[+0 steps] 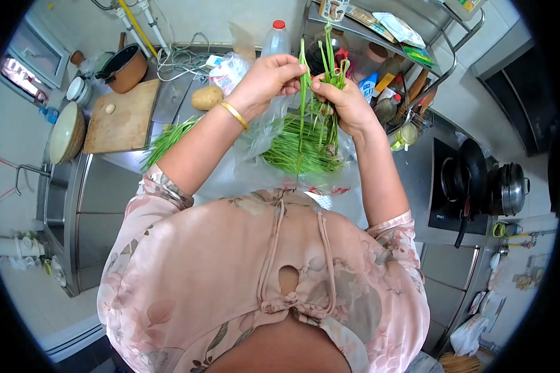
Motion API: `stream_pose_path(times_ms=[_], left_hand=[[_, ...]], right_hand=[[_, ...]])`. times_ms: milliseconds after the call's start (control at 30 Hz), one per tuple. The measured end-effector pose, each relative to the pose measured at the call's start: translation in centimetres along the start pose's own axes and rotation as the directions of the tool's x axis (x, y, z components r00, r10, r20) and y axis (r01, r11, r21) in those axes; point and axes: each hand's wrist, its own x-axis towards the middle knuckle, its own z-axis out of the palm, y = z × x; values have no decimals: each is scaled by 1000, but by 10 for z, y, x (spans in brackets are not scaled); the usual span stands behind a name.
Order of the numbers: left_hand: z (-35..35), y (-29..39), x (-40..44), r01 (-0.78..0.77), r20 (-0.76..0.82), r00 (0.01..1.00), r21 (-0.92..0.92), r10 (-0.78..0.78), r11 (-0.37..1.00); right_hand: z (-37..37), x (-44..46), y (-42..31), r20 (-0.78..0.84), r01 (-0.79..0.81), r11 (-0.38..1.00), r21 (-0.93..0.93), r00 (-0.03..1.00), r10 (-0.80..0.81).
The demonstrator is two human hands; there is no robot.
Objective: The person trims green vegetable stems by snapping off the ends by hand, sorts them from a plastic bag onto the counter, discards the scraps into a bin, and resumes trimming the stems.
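My left hand (275,79), with a gold bangle at the wrist, pinches a few long green stalks (303,105) that hang straight down. Close beside it, my right hand (348,102) is closed around a bunch of green stalks (330,68), some limp and darker at the lower end. Below both hands a big pile of green stalks (302,146) lies on a clear plastic bag (249,146). Another bundle of green stalks (168,142) rests on the counter, partly behind my left forearm.
A potato (206,97) and a red-capped bottle (276,38) stand behind. Left are a cutting board (121,118), a brown pot (126,68) and a bowl (66,133). A metal rack (379,28) rises behind my right hand; pans (473,165) sit on the stove at right.
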Motion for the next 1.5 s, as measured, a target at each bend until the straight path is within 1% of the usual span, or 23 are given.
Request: stream_pose_path(times_ms=[67,167,200,300,333,433,467,567,600,700,733,833,933,1033,1133,1233,1333,1433,1500], left_hand=[[-5,4,6,-41,-16,999,2,41,999],[-21,15,17,-125,-97,988,-68,118,990],[-28,20,20,-138,-90,987,-74,131,988],[-39,33,21,-162,-140,978,-68,152,984],[-42,36,21,-166,-129,979,-62,157,984],[-45,36,24,-186,-157,972,-50,176,981],[-43,36,24,-193,-161,969,-35,185,981],[-34,36,20,-207,-171,964,11,206,978],[-32,36,20,-207,-173,963,27,209,978],[-28,36,18,-204,-180,961,60,212,977],[-27,37,17,-202,-183,960,68,211,977],[-25,39,14,-214,-197,953,100,230,972],[-27,38,15,-226,-218,945,98,243,969],[-27,40,12,-193,-193,958,114,212,975],[-28,36,15,-205,-180,959,83,217,975],[-28,36,16,-198,-182,960,93,212,976],[-28,37,16,-216,-194,954,79,228,973],[-27,35,16,-216,-180,955,119,235,969],[-22,33,14,-219,-168,956,135,240,966]], right_hand=[[-2,-2,-2,21,-34,999,1,999,34],[-7,-7,2,105,-51,998,-21,993,53],[-7,-10,3,102,-68,997,-31,992,71],[-14,-14,10,134,-113,993,-45,984,118],[-13,-14,11,142,-104,994,-39,984,109],[2,-17,5,124,-52,999,-17,991,54],[6,-12,9,68,0,1000,-8,998,0],[24,-7,1,-10,90,996,10,996,-90],[25,-3,3,32,104,994,22,994,-105],[30,4,2,55,83,997,12,995,-83],[32,6,1,30,64,998,-11,998,-64],[28,10,3,63,32,999,-8,998,-31],[28,7,-2,75,-52,996,73,996,46],[26,8,-2,79,-44,995,91,996,36],[23,10,-1,93,-60,993,101,994,51],[23,10,0,80,-65,994,83,995,58],[20,12,2,74,-79,990,116,995,70],[17,17,4,104,-54,988,145,994,39],[20,18,1,-15,19,993,113,1000,-17]])
